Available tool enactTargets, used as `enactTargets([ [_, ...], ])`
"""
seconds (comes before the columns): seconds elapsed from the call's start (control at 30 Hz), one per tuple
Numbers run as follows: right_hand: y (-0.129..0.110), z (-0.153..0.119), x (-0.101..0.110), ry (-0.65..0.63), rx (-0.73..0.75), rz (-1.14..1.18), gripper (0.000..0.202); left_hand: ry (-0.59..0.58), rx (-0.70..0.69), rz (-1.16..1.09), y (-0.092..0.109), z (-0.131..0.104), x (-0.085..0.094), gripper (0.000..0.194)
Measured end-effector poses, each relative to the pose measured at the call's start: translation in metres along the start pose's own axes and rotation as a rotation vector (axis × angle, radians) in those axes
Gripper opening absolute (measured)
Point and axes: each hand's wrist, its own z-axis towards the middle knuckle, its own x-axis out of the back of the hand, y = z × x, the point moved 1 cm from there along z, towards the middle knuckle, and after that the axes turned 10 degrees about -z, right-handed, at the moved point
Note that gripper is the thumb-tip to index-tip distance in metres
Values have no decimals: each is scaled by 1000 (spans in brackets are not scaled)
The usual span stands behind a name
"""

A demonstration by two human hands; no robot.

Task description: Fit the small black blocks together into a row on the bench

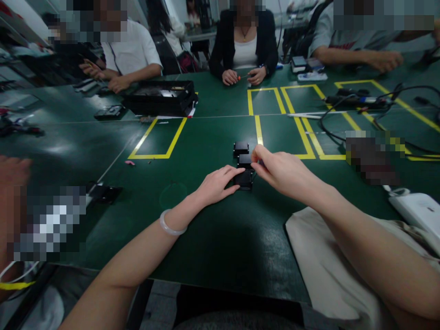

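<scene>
Three small black box-shaped parts stand in a row on the green table in front of me. The far black part (241, 148) is touched by neither hand. The middle black part (244, 160) lies between it and the near black part (244, 180). My left hand (220, 185) grips the near part from the left, with the thumb low and the forefinger along its far edge. My right hand (271, 169) is closed in a pinch at the right side of the middle and near parts. Whatever its fingertips hold is hidden.
Yellow tape (258, 130) marks rectangles on the table. A black tray (160, 97) stands at the back left. Cables (323, 121) and a white power bank (417, 211) lie to the right, beside beige cloth (316, 256). Several people sit around the table.
</scene>
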Motion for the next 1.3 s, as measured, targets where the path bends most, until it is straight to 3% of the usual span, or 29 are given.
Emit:
enactTargets([
  [1.3, -1, 1, -1, 9, -2, 32, 21, -16, -35, 20, -1, -1, 0, 49],
])
